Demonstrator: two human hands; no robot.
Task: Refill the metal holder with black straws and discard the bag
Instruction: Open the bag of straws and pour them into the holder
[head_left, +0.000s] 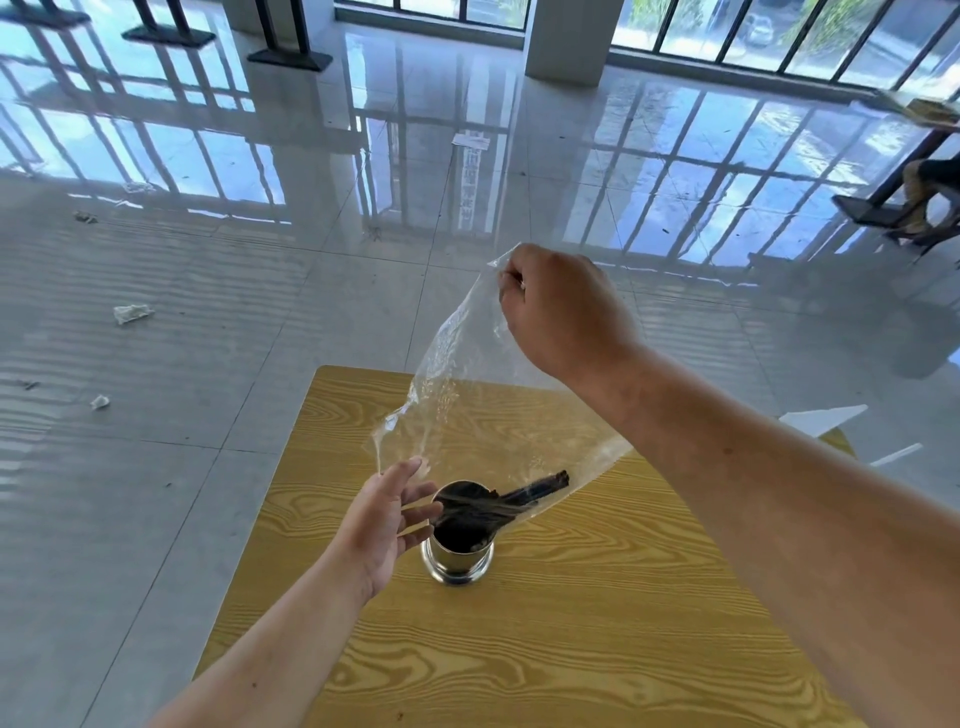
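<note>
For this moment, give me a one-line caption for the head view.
Right hand tips the clear bag, black straws sliding into the metal holder; left hand open beside.

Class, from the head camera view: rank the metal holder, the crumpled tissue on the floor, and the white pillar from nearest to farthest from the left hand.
1. Metal holder: on the table, just right of the left hand.
2. Crumpled tissue: on the floor, far to the left.
3. White pillar: across the room by the windows.
</note>
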